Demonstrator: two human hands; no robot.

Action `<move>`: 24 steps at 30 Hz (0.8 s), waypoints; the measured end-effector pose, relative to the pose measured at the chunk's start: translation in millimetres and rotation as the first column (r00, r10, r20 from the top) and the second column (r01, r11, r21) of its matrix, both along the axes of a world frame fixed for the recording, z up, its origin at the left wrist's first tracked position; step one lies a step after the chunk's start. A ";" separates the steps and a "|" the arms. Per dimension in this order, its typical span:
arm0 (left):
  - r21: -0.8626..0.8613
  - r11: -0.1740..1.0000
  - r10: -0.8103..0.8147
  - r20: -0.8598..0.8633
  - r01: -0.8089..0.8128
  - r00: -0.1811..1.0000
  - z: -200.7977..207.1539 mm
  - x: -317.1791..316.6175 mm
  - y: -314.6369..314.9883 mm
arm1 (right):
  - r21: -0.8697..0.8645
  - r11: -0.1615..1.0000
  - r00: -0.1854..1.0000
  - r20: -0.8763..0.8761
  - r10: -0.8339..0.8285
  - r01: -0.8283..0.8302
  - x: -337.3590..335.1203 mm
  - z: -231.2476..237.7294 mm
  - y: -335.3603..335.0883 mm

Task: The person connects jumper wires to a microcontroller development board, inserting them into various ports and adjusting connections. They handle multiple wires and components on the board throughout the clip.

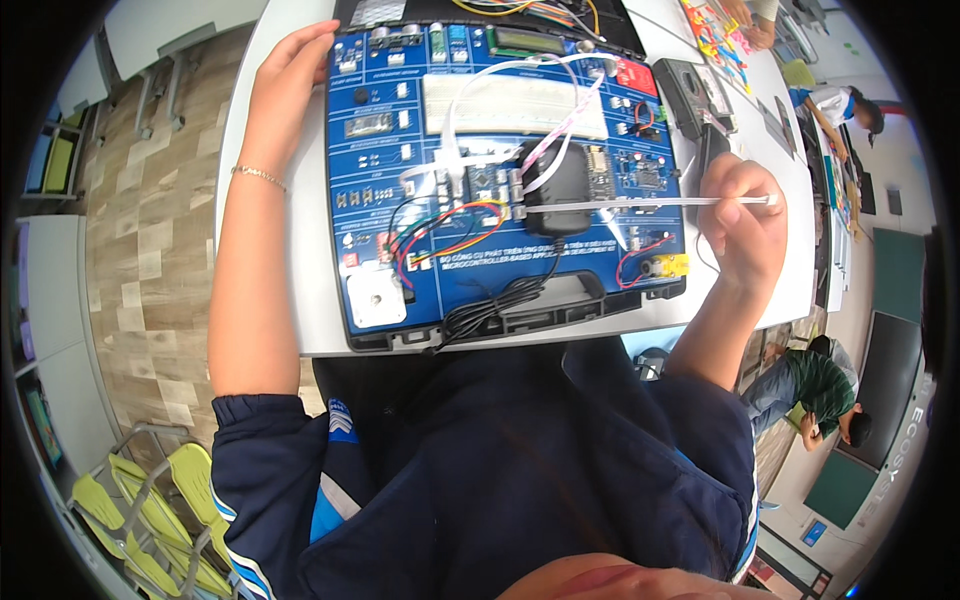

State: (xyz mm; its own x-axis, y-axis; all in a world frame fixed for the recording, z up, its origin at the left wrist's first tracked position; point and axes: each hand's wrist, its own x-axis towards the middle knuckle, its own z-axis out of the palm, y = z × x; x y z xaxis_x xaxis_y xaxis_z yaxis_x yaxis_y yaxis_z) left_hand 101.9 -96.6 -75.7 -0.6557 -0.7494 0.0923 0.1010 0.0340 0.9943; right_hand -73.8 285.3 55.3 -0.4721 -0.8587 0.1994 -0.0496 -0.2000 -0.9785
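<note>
Nearest, the person's dark blue jacket (480,470) filled the foreground, sleeves pushed up off both forearms. Just beyond, on the white table (310,290), lay the blue electronics training board (430,270), its black cable (500,305) bunched at the near edge. The right hand (745,225) was closed around one end of a flat white ribbon cable (620,204), pinching it taut so that it ran level across the board's right half towards a black module (555,185) in the middle. That strip looked light, thin and floppy, easily kinked, so it seemed best held near its end, flat between fingertips, as here. The left hand (285,95) lay open and flat against the board's far left edge, gripping nothing. Farther off sat a white breadboard (510,105) and coloured jumper wires (450,225); beyond, other people sat at other tables.
</note>
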 end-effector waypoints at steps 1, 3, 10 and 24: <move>0.007 1.000 0.002 0.003 -0.002 1.000 1.0 -1.3 0.8 | -0.019 0.999 0.999 0.008 -0.037 0.037 -7.5 -0.6 4.9; 0.009 1.000 -0.001 0.008 0.001 1.000 1.8 -2.7 0.9 | 0.008 0.991 0.990 -0.045 -0.136 0.136 -22.1 -4.0 12.0; 0.113 0.993 0.020 -0.029 -0.017 0.999 11.8 0.5 8.9 | 0.114 0.993 0.986 -0.168 0.003 0.016 -63.0 -18.2 19.4; 0.115 0.993 0.023 0.033 -0.027 0.999 13.1 2.3 5.7 | 0.253 0.901 0.817 -0.553 -0.165 0.353 -52.5 -37.3 24.5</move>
